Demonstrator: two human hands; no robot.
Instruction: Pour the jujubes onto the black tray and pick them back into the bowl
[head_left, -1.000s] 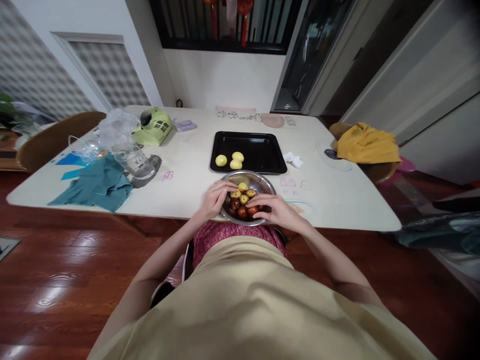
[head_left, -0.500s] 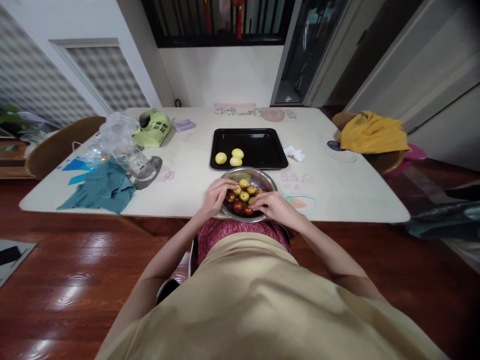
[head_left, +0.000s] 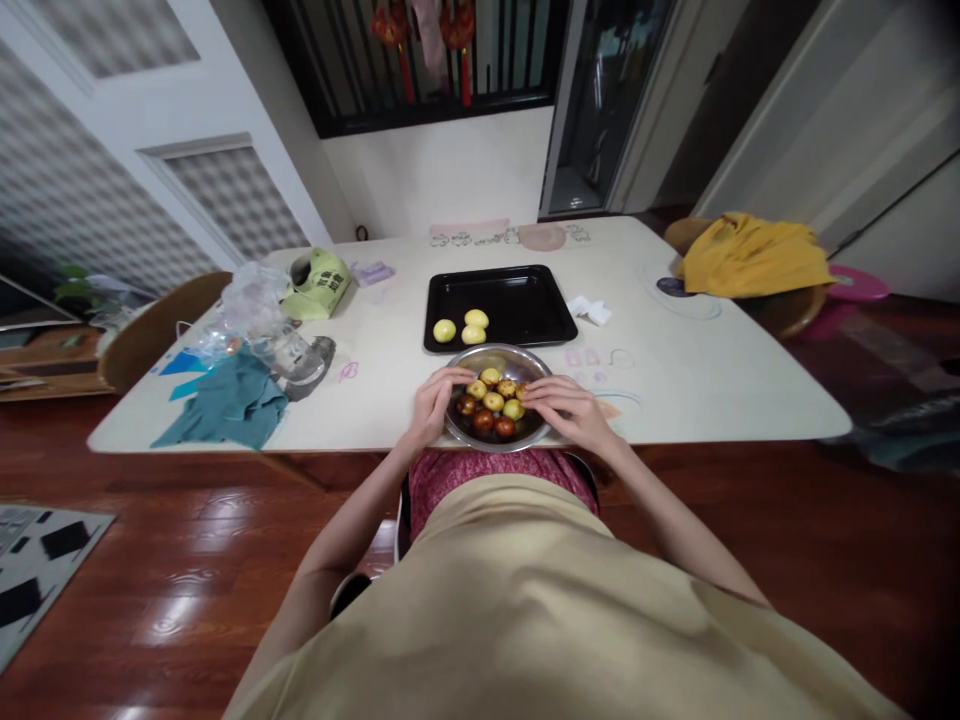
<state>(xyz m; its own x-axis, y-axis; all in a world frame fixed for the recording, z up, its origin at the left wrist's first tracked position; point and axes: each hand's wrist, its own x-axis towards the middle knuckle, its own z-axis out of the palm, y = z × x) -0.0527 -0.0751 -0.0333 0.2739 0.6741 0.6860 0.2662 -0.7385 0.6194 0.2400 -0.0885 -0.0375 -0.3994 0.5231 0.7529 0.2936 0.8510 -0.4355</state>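
A shiny metal bowl [head_left: 499,443] stands at the table's front edge and holds several small round fruits that look like jujubes. Some are yellow-green, such as the jujube [head_left: 493,401] in the middle; nearer me lies a reddish-brown jujube [head_left: 483,420]. My left hand [head_left: 433,402] rests at the bowl's left rim, fingers stretched over the inside. From the right side my right hand [head_left: 571,408] reaches over the rim, fingers extended, tips against a yellow-brown jujube at the bowl's edge. Behind the bowl, a black tray [head_left: 525,300] carries three yellow-green jujubes [head_left: 474,334] in its front left corner.
To the left lie a teal cloth [head_left: 225,405], a clear plastic bag [head_left: 259,290] and a light green cap [head_left: 321,283]. A crumpled white tissue [head_left: 590,310] is right of the tray. A yellow garment [head_left: 754,258] hangs over a chair at the right.
My right hand has shifted back and up from the reddish jujubes to the bowl's right side. My left fingers have drawn slightly off the fruit. The camera view has tilted and turned slightly.
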